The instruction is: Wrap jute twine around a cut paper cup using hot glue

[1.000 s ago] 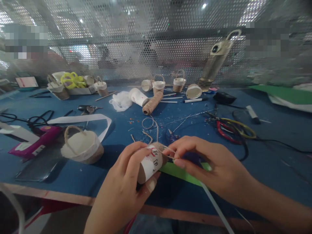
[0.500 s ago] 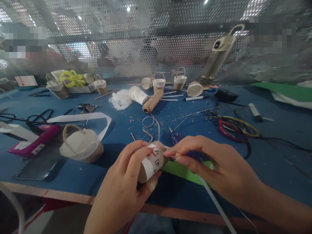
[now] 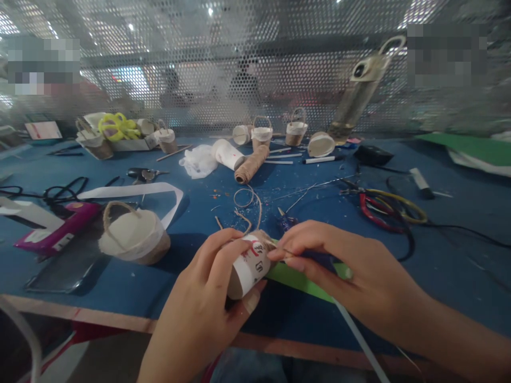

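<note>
My left hand [image 3: 203,303] is wrapped round a small white paper cup [image 3: 249,266] with red and black print, held on its side over the table's front edge. Brown twine [image 3: 255,210] is wound on the cup's far end and runs back across the blue table [image 3: 199,213] to a twine spool [image 3: 250,165]. My right hand [image 3: 347,271] pinches the twine against the cup's end with thumb and forefinger. A green paper strip [image 3: 295,279] lies under my right hand.
A finished twine-handled paper basket [image 3: 133,239] and a purple box [image 3: 59,231] lie at the left. Red and yellow scissors [image 3: 383,207] and black cables lie at the right. Several small baskets, cups and pens stand along the perforated metal screen [image 3: 239,64] at the back.
My right hand has drawn in a little toward the cup's end with the twine. The view has shifted slightly; my left hand keeps its hold.
</note>
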Action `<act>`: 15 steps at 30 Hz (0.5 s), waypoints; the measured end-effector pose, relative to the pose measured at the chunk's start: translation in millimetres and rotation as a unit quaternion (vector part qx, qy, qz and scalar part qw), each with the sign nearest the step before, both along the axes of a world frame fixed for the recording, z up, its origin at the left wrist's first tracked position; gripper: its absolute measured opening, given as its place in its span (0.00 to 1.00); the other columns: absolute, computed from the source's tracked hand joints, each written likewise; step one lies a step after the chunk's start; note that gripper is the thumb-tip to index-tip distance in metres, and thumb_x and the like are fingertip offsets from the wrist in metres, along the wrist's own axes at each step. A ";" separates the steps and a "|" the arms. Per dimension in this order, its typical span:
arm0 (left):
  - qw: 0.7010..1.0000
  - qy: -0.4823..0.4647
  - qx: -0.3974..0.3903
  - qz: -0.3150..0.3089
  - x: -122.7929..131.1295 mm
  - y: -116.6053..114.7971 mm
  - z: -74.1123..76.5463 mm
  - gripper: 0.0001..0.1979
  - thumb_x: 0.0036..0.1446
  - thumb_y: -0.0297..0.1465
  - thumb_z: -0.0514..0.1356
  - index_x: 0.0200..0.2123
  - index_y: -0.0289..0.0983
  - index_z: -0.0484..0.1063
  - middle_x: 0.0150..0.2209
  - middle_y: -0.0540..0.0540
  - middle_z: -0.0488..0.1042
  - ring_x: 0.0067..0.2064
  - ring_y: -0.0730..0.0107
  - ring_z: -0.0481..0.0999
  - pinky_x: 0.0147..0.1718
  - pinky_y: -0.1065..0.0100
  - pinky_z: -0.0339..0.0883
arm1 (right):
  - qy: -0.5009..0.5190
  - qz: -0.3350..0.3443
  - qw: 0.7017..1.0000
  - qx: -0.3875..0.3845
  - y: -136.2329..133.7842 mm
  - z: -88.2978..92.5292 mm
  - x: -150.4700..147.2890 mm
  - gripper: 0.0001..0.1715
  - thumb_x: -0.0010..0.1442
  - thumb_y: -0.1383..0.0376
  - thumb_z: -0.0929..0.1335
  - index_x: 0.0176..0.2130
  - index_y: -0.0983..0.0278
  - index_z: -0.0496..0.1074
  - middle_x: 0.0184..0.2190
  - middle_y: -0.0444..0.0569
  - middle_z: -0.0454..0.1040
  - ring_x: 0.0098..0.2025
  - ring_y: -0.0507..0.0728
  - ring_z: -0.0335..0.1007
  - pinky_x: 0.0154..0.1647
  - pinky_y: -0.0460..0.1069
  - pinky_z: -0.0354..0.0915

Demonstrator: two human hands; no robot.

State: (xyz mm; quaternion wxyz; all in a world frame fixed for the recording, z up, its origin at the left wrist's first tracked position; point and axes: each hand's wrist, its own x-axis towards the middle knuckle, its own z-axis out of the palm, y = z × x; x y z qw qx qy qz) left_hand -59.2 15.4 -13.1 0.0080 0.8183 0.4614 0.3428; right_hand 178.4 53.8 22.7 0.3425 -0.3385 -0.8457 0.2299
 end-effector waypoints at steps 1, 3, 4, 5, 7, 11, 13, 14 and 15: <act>1.000 0.000 0.001 0.000 -0.1 -0.3 -0.1 0.22 0.67 0.30 0.62 0.61 0.41 0.61 0.60 0.39 0.70 0.58 0.60 0.76 0.55 0.63 0.75 | -0.003 0.002 1.000 0.007 -0.4 0.3 0.4 0.04 0.72 0.62 0.68 0.41 0.57 0.73 0.41 0.43 0.82 0.43 0.55 0.80 0.42 0.49 0.72; 1.000 0.002 0.000 0.002 -0.2 -0.5 -0.4 0.22 0.67 0.30 0.61 0.61 0.41 0.61 0.60 0.39 0.70 0.58 0.59 0.76 0.55 0.62 0.75 | 0.002 0.005 1.000 0.016 -2.0 0.8 1.2 0.03 0.71 0.64 0.68 0.41 0.57 0.73 0.41 0.44 0.82 0.44 0.55 0.79 0.42 0.49 0.72; 1.000 0.003 0.000 0.002 -0.2 -0.3 -0.6 0.21 0.67 0.30 0.61 0.61 0.41 0.61 0.60 0.39 0.70 0.58 0.59 0.76 0.55 0.62 0.76 | 0.011 0.004 1.000 0.015 -3.2 1.1 1.6 0.03 0.71 0.64 0.68 0.41 0.56 0.72 0.41 0.43 0.82 0.44 0.55 0.79 0.43 0.49 0.73; 1.000 0.003 0.002 0.003 -0.1 0.1 -0.8 0.21 0.67 0.30 0.61 0.61 0.41 0.61 0.60 0.39 0.70 0.58 0.59 0.76 0.54 0.61 0.76 | 0.028 0.002 1.000 0.008 -4.5 1.4 1.8 0.02 0.70 0.64 0.69 0.41 0.56 0.72 0.41 0.43 0.82 0.44 0.55 0.80 0.44 0.49 0.73; 1.000 0.003 0.006 0.004 0.3 1.1 -1.2 0.21 0.67 0.31 0.61 0.60 0.41 0.61 0.60 0.39 0.71 0.58 0.58 0.77 0.54 0.60 0.76 | 0.084 -0.008 0.996 -0.022 -6.3 2.2 1.6 0.03 0.69 0.63 0.70 0.41 0.55 0.71 0.41 0.41 0.82 0.45 0.54 0.80 0.46 0.49 0.75; 1.000 -0.003 0.006 0.008 0.3 1.4 -1.0 0.20 0.68 0.32 0.61 0.60 0.43 0.61 0.59 0.39 0.72 0.57 0.57 0.78 0.54 0.59 0.77 | 0.206 -0.065 0.973 -0.084 -0.3 6.0 1.3 0.07 0.68 0.63 0.72 0.41 0.54 0.69 0.38 0.40 0.81 0.40 0.52 0.82 0.41 0.46 0.78; 1.000 -0.009 0.002 0.007 -0.4 0.4 -0.7 0.21 0.68 0.33 0.61 0.61 0.43 0.61 0.59 0.40 0.72 0.57 0.57 0.78 0.54 0.58 0.77 | 0.210 -0.099 0.967 -0.101 8.1 8.6 4.5 0.08 0.66 0.62 0.73 0.42 0.55 0.70 0.38 0.42 0.82 0.39 0.52 0.82 0.39 0.45 0.78; 1.000 -0.013 0.001 0.004 -1.0 -0.1 -0.6 0.21 0.67 0.33 0.62 0.61 0.43 0.61 0.59 0.40 0.73 0.57 0.57 0.78 0.53 0.58 0.78 | 0.194 -0.112 0.969 -0.109 12.6 9.7 7.9 0.09 0.65 0.60 0.74 0.43 0.56 0.72 0.40 0.43 0.82 0.40 0.53 0.82 0.40 0.45 0.79; 1.000 -0.018 -0.002 0.003 -1.6 -0.6 -0.6 0.21 0.67 0.33 0.62 0.61 0.43 0.61 0.59 0.40 0.73 0.57 0.57 0.78 0.53 0.59 0.78 | 0.167 -0.125 0.972 -0.112 16.6 10.4 12.8 0.11 0.64 0.58 0.75 0.44 0.57 0.73 0.42 0.45 0.82 0.42 0.55 0.82 0.42 0.47 0.80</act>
